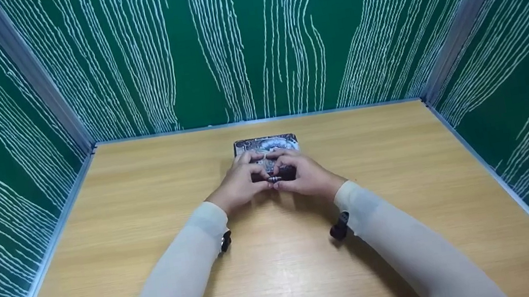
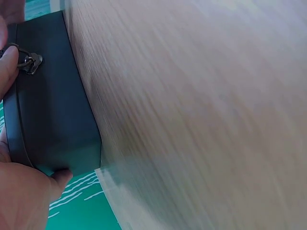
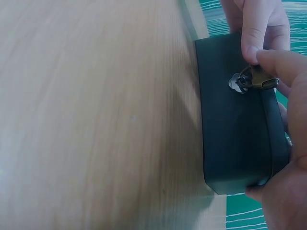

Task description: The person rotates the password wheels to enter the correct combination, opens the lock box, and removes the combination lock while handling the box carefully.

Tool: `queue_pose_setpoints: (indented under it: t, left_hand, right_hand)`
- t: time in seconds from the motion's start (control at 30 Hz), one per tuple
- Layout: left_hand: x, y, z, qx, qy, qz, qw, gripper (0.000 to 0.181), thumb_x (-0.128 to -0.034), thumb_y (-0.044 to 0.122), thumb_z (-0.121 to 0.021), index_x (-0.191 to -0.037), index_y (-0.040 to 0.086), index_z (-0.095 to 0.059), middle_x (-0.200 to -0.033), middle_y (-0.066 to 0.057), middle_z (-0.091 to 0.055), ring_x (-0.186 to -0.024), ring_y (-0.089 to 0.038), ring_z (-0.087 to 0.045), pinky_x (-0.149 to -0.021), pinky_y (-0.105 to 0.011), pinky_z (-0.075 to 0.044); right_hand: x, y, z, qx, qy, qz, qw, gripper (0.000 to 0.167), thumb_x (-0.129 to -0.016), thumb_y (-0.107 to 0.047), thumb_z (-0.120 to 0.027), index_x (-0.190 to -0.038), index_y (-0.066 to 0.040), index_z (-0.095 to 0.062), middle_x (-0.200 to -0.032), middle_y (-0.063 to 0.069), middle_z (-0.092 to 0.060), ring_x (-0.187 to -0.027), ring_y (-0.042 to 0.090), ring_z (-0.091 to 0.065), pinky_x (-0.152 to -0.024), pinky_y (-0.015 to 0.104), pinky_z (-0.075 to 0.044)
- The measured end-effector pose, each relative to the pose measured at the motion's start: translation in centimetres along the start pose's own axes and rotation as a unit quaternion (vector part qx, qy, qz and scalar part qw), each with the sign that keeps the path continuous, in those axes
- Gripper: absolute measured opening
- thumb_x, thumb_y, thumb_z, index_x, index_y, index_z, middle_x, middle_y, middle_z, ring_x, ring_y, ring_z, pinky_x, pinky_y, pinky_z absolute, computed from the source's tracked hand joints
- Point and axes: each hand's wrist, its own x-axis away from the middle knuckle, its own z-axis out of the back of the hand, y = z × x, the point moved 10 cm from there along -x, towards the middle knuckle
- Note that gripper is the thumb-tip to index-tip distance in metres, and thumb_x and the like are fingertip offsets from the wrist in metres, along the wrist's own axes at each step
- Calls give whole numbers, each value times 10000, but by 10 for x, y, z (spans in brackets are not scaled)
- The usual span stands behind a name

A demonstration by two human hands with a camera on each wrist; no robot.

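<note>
A small dark box (image 1: 255,145) with a patterned lid sits on the table, its black front side (image 2: 57,110) facing the person. A metal clasp (image 3: 263,80) with a wire loop is fixed on that front. My left hand (image 1: 241,185) grips the box from its left end, with the thumb at the clasp. From the other end my right hand (image 1: 307,173) holds the box, its thumb also touching the clasp. The two thumbs meet there, and the index fingers bend over the lid. Parts of the lid and clasp are hidden by the fingers.
The wooden table (image 1: 279,259) spreads out around the box. Green walls (image 1: 270,40) with white wavy lines stand behind and on both sides, joined by grey corner posts (image 1: 457,21). Dark bands with small devices (image 1: 340,226) sit on the sleeves near the wrists.
</note>
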Motion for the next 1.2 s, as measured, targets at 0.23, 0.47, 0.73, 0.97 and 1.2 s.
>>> queue_pose_setpoints:
  t: [0.23,0.47,0.73,0.97,1.2]
  left_hand:
    - [0,0,-1,-29,-20,79,10000,145,-978,286,-913,-942,196,-806,-1675,-14,-500,-1692,-327,-316,-1421,-576,-242]
    - [1,3,1,-58,-16,9,10000,165,-972,285,-920,-945,169,-805,-1679,-39,-511,-1683,-339,-329,-1409,-576,-263]
    - [1,2,1,-37,-35,23,10000,160,-980,271,-912,-936,177,-791,-1682,-32,-504,-1669,-337,-341,-1409,-581,-261]
    - [0,0,0,26,-58,128,9999,150,-976,278,-914,-935,201,-793,-1687,-22,-492,-1692,-342,-311,-1422,-595,-229]
    - [0,0,1,25,-51,121,9999,153,-979,273,-913,-925,199,-789,-1689,-32,-491,-1698,-348,-304,-1423,-596,-231]
  right_hand:
    - [0,-2,1,-63,8,-1,10000,187,-967,-168,-900,-1099,-206,-773,-1699,38,-582,-1638,411,-464,-1392,647,-290]
    - [0,-4,0,-27,34,66,10000,150,-983,-160,-889,-1085,-174,-780,-1687,64,-598,-1640,411,-463,-1399,643,-280]
    - [0,-2,0,-87,-14,-77,9999,134,-982,-181,-888,-1073,-190,-790,-1692,43,-591,-1652,393,-445,-1411,627,-260]
    - [-1,-3,1,-55,-9,15,10000,198,-958,-204,-917,-1096,-192,-775,-1693,47,-592,-1643,411,-462,-1405,642,-261]
    - [-1,-4,2,-77,44,73,9999,189,-958,-170,-908,-1091,-191,-776,-1686,58,-598,-1632,411,-475,-1396,640,-290]
